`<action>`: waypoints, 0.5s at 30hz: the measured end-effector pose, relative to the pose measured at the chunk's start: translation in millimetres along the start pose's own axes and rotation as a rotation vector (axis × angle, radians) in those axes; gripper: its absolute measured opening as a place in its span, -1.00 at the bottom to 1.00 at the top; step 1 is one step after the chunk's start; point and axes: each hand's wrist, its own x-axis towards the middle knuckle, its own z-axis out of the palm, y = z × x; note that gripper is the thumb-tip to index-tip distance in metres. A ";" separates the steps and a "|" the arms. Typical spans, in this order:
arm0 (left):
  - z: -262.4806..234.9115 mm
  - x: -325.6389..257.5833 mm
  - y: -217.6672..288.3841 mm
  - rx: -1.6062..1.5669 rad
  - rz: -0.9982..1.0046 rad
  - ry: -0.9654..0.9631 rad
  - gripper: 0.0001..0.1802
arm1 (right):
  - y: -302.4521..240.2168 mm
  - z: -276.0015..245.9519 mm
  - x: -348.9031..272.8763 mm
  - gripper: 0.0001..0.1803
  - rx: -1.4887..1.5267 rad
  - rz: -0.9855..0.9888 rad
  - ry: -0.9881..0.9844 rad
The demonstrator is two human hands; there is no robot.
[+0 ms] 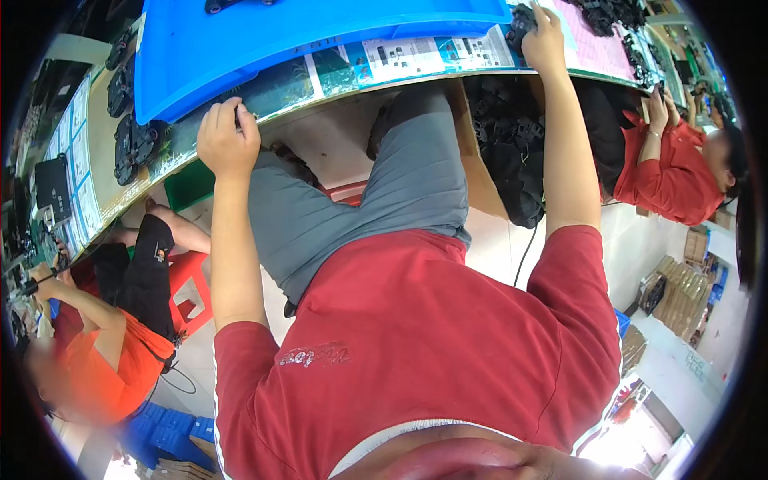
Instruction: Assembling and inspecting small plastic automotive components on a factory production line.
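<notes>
While a black part (519,29) is grasped by the right hand (541,36), just right of the blue tray (336,28), the left hand (228,138) is held curled at the near edge of the worktop (282,90); whether anything is pinched there cannot be told. Printed sheets (402,58) are laid along the tray's near side. More black parts (134,148) are set left of the tray, and a pink sheet (594,40) is spread to the right of the right hand.

I'm in a factory workshop: co-workers (676,176) sit either side of me at benches (276,94) holding black parts (134,148), near stacked cardboard (680,296).
</notes>
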 end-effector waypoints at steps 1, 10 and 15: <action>-1.4 -2.1 -0.9 -0.002 -0.006 -0.007 -0.89 | -12.8 -14.0 -2.1 -0.33 0.020 -0.053 -0.084; 0.0 1.6 9.8 0.045 0.013 -0.009 -0.88 | 20.7 -28.0 -12.8 -0.37 -0.211 0.130 -0.183; 1.7 0.8 7.7 0.040 0.014 -0.002 -0.88 | -21.4 -56.0 -16.0 -0.26 -0.302 0.001 -0.350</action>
